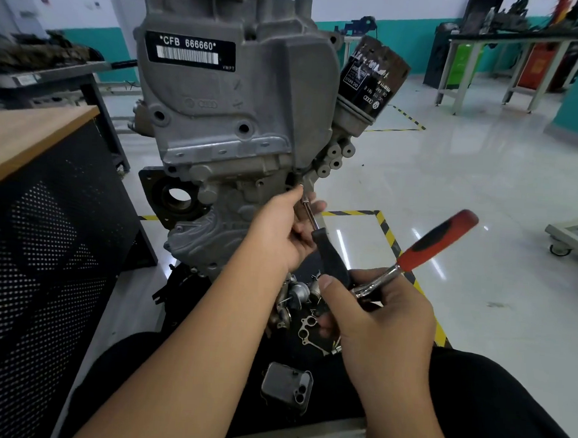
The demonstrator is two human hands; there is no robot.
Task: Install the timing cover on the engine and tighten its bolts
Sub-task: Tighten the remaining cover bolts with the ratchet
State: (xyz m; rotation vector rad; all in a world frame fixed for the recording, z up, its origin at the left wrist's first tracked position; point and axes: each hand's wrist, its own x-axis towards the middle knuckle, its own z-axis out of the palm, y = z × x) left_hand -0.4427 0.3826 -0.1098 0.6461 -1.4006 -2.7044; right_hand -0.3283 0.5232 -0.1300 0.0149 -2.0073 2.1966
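Note:
The grey timing cover [240,92] with a "CFB 666660" label sits against the engine [209,234] in front of me. My left hand [280,231] pinches the metal shaft of a black-handled driver [329,254], its tip at a bolt hole [299,186] on the cover's lower right edge. My right hand [376,320] grips the driver's handle end together with a ratchet [437,246] that has a red and black handle sticking up to the right.
An oil filter [372,79] juts out on the engine's right. Loose metal parts and a gasket [306,313] lie below my hands, with a phone [287,386] on my lap. A wooden-topped cabinet [33,145] stands at left; workbenches [523,60] stand at the far right.

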